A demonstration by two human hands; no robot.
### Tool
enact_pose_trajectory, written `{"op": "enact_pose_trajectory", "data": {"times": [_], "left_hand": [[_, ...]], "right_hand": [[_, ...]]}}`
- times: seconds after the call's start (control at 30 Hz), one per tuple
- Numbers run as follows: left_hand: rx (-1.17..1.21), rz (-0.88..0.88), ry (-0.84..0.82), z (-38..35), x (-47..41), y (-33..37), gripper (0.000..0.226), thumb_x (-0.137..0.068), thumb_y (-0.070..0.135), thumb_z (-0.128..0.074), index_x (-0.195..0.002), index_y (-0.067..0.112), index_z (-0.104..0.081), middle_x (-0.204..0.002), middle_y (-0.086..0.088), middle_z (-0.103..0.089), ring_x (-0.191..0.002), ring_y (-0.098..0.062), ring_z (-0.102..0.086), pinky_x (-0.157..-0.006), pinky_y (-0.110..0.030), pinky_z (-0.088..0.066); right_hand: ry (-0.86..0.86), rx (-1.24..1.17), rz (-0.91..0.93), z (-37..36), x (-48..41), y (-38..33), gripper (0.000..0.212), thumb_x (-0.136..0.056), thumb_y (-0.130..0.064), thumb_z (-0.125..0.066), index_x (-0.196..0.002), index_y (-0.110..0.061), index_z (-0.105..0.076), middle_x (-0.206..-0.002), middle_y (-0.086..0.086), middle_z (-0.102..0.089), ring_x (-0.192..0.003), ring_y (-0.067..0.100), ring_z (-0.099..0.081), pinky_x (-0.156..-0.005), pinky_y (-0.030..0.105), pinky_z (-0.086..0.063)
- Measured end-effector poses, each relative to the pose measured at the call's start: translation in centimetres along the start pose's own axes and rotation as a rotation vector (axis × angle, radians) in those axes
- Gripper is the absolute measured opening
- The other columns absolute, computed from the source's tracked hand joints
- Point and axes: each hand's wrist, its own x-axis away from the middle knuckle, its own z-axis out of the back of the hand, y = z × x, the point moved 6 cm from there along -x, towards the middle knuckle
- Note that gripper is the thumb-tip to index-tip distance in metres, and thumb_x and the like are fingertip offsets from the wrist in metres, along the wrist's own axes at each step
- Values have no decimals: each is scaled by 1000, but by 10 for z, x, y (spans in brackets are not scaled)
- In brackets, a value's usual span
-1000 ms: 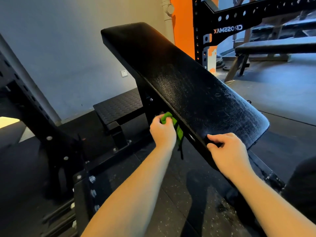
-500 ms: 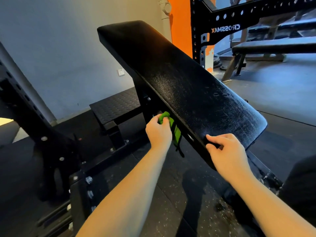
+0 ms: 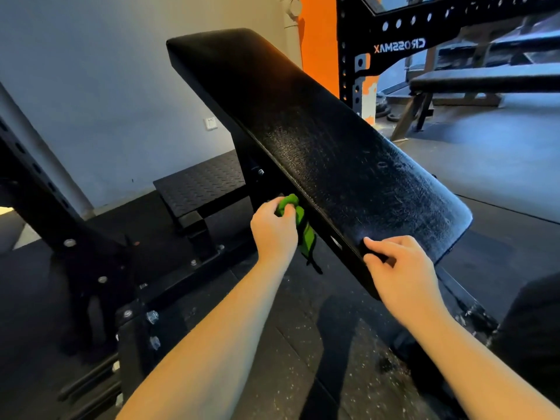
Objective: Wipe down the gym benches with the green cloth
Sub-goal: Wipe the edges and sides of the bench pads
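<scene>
The bench (image 3: 318, 140) is a long black pad, tilted so that its far end stands high and its rounded near end sits low. Its top is scuffed, with pale scratches and a dull sheen toward the lower half.

The cloth (image 3: 305, 230) is bright green and bunched into a wad, with a dark strip hanging from its lower end. It lies against the pad's left side edge, about midway along, just below the top face.

The left grip (image 3: 274, 230) is curled round the cloth and presses it to that edge. The right grip (image 3: 400, 268) holds the same edge nearer the low end, with its fingers curled over the pad's rim. The two are near each other but apart.

A ribbed black step (image 3: 200, 183) stands on the floor behind the bench. A black rack (image 3: 394, 31) and a second bench (image 3: 485, 78) stand far right.
</scene>
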Motion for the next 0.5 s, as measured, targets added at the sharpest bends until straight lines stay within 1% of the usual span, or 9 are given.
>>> {"op": "enact_pose_trajectory", "data": {"times": [0.03, 0.07, 0.13, 0.17, 0.23, 0.33, 0.37, 0.4, 0.5], "left_hand": [[22, 36, 31, 1, -8, -3, 19, -94, 12, -60, -92, 18, -77, -87, 3, -69, -79, -6, -63, -74, -21, -52], [27, 41, 52, -1, -10, -3, 18, -94, 11, -59, -92, 17, -76, -89, 2, -68, -80, -4, -61, -73, -16, -49], [-12, -15, 69, -7, -3, 0, 17, -93, 9, -58, -86, 14, -72, -86, -1, -60, -78, -4, -56, -68, -10, -38], [-34, -55, 65, -10, 4, 3, 17, -93, 8, -58, -84, 11, -71, -84, -1, -57, -77, -5, -54, -67, -9, -35], [-83, -154, 10, -14, 20, 6, 15, -93, 8, -59, -86, 7, -72, -83, 1, -55, -76, -9, -53, -67, -11, -35], [-160, -279, -137, -17, 39, 7, 12, -93, 11, -62, -86, 8, -72, -81, 2, -56, -76, -11, -55, -66, -17, -39], [-166, -279, -157, -14, 37, 6, 13, -93, 12, -62, -84, 10, -72, -79, 4, -56, -75, -10, -54, -65, -16, -38], [-162, -254, -140, -8, 30, 6, 14, -93, 12, -62, -83, 11, -72, -77, 4, -56, -74, -9, -54, -64, -15, -36], [-104, -79, 30, 10, -4, -4, 17, -93, 15, -61, -81, 17, -71, -80, -1, -62, -75, -9, -54, -64, -20, -37]], "right_hand": [[-1, -2, 0, 1, 0, 0, 29, -96, -19, -68, -125, -25, -73, -104, -15, -54, -85, 2, -54, -70, 8, -35], [-1, -4, 1, 1, 0, 0, 29, -96, -19, -68, -125, -26, -73, -104, -15, -55, -85, 2, -55, -70, 8, -35], [0, -9, 8, 0, 1, 0, 30, -96, -19, -68, -125, -26, -72, -104, -15, -55, -85, 3, -55, -70, 8, -35], [6, -9, 8, 0, 1, 1, 30, -97, -19, -68, -125, -26, -72, -104, -14, -55, -86, 3, -54, -70, 8, -36], [18, -4, 3, -1, 1, 2, 30, -98, -18, -67, -126, -24, -72, -104, -12, -53, -85, 3, -54, -69, 9, -35], [29, 9, 11, -4, 4, 0, 31, -98, -16, -66, -128, -22, -71, -101, -12, -51, -85, 3, -53, -68, 9, -35], [30, 9, 17, -4, 5, -1, 31, -98, -16, -66, -128, -22, -71, -101, -13, -51, -85, 3, -53, -68, 9, -36], [28, 6, 22, -3, 5, -2, 31, -98, -16, -66, -128, -22, -71, -101, -14, -51, -85, 3, -53, -68, 9, -36], [12, 5, 13, -2, 2, 0, 30, -97, -17, -67, -126, -24, -72, -102, -16, -53, -86, 4, -54, -70, 12, -37]]}}
